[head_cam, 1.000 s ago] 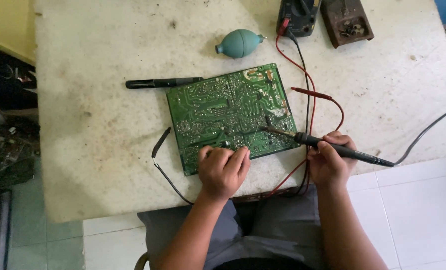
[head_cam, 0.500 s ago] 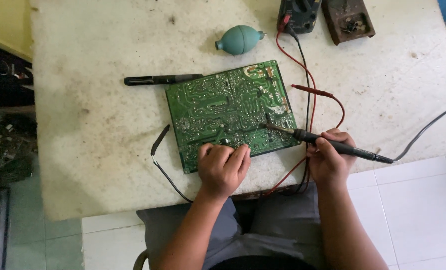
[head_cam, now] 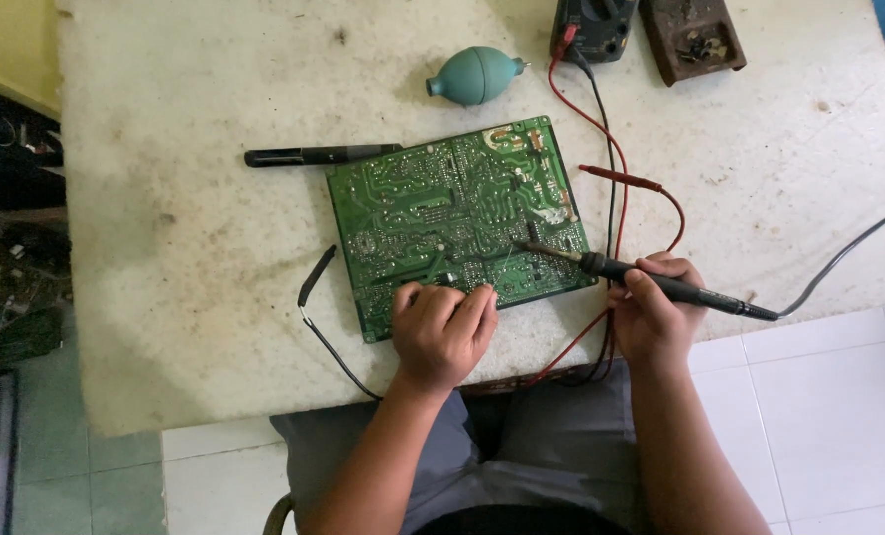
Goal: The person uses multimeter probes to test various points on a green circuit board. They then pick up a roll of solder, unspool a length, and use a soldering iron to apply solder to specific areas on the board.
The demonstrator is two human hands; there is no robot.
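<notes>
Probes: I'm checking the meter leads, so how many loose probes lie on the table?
2: a black probe beyond the circuit board, and a red probe right of it. More may be hidden.
</notes>
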